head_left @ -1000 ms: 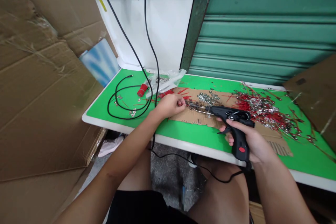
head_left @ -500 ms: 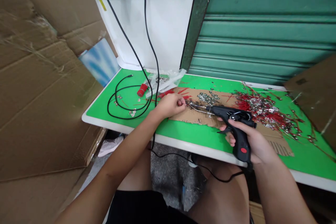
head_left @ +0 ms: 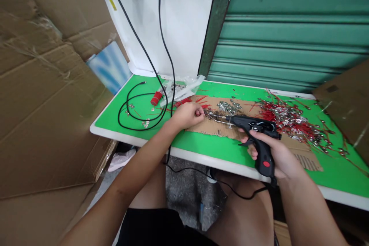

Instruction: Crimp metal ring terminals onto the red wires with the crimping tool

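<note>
My right hand (head_left: 284,157) is wrapped round the black grip of a soldering gun (head_left: 263,150), fingers near its trigger. The gun's thin metal tip and solder feed tube point left, close to my left fingertips. My left hand (head_left: 190,115) rests over the cardboard strip (head_left: 223,128), thumb and fingers pinched together; whatever they hold is too small to make out. Dark marks and small metal pieces lie by the tip. Behind the left hand are short red wires (head_left: 183,102). Small round metal pieces (head_left: 227,107) are heaped on the cardboard beyond the gun.
A large pile of red wires with metal pieces (head_left: 296,121) covers the right of the green tabletop (head_left: 135,138). At left are a red spool (head_left: 156,98), a clear plastic bag (head_left: 187,88) and a coiled black cable (head_left: 127,102). Cardboard boxes (head_left: 43,123) stand at the left.
Almost nothing differs. The soldering gun's handle and my right hand have shifted very slightly left; my left hand keeps its place and pinch.
</note>
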`<state>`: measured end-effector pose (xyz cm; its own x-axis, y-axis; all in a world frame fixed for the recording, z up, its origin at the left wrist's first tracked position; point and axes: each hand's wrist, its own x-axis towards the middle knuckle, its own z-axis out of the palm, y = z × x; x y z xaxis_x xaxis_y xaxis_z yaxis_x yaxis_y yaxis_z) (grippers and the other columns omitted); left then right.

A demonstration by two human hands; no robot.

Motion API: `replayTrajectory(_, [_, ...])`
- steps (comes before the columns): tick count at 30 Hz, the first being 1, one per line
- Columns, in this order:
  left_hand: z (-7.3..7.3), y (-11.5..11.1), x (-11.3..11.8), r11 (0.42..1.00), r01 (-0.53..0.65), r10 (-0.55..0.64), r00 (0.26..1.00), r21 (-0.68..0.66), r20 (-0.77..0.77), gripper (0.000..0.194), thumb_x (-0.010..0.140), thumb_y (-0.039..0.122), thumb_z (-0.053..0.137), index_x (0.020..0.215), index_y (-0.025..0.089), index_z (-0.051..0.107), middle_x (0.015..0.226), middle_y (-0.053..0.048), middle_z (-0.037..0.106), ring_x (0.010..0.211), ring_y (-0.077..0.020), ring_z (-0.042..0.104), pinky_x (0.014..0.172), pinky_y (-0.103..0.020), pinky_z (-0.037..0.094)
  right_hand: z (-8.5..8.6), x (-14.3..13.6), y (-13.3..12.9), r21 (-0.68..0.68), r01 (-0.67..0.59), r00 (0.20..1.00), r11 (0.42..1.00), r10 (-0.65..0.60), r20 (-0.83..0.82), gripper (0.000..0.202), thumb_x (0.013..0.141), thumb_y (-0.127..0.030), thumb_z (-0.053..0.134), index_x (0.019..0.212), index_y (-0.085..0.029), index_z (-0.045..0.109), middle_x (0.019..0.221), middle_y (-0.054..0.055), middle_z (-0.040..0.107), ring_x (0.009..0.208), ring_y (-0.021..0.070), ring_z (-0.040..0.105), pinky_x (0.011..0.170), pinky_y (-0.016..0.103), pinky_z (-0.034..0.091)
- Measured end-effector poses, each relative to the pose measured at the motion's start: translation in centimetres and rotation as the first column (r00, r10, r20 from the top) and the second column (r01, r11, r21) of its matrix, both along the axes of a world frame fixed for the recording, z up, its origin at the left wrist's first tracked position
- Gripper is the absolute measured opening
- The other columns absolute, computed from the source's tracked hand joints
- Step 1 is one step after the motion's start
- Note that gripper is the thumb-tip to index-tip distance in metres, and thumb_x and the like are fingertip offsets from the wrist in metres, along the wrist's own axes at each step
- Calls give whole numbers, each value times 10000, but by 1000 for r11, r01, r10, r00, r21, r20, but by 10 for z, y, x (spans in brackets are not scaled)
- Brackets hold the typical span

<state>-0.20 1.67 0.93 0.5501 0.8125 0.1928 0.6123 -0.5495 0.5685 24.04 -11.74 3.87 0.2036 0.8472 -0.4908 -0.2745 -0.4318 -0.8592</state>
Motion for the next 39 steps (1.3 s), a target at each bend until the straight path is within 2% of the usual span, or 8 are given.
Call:
replayTrajectory(5, [1, -2, 2, 998, -10, 11, 1000, 55, -27, 120, 835, 231, 656, 837, 160, 753, 825, -47, 738, 762, -169, 624, 670, -265, 415, -1, 0, -1, 12, -5, 1000, 1000, 5, 17, 191, 714, -280, 819, 882, -192, 797, 699, 34, 709, 406, 94, 478, 332, 189, 459])
replayTrajectory(13, [1, -3, 3, 999, -42, 42, 999, 2, 12, 109, 812, 238, 682, 821, 158, 755, 756, -22, 714, 698, -151, 603, 620, -261, 366, 1, -4, -2, 15, -1, 999, 1000, 0, 41, 244, 681, -293, 851, 897, -186, 810, 685, 29, 699, 405, 96, 489, 336, 190, 461])
replayTrajectory(20, [2, -3, 3, 998, -51, 52, 998, -34, 30, 98, 797, 231, 694, 812, 153, 750, 727, -9, 698, 651, -133, 566, 598, -259, 336, 2, -3, -4, -28, 17, 999, 999, -16, 46, 193, 722, -293, 824, 885, -194, 804, 660, 15, 678, 405, 97, 493, 340, 185, 454])
replayTrajectory(28, [0, -3, 4, 997, -62, 64, 997, -51, 51, 93, 797, 219, 691, 823, 151, 749, 721, -4, 688, 638, -126, 559, 594, -256, 336, 7, -5, -1, -73, 11, 1000, 997, -9, 21, 145, 789, -257, 746, 899, -183, 805, 774, 42, 742, 405, 82, 455, 328, 171, 447])
replayTrajectory(39, [2, -4, 4, 998, -55, 56, 998, -42, 26, 98, 808, 228, 678, 831, 155, 740, 736, -6, 702, 667, -135, 590, 605, -254, 360, 2, 1, -1, 1, -51, 999, 999, 51, 6, 151, 778, -269, 776, 905, -191, 799, 810, 60, 758, 404, 92, 477, 327, 189, 471])
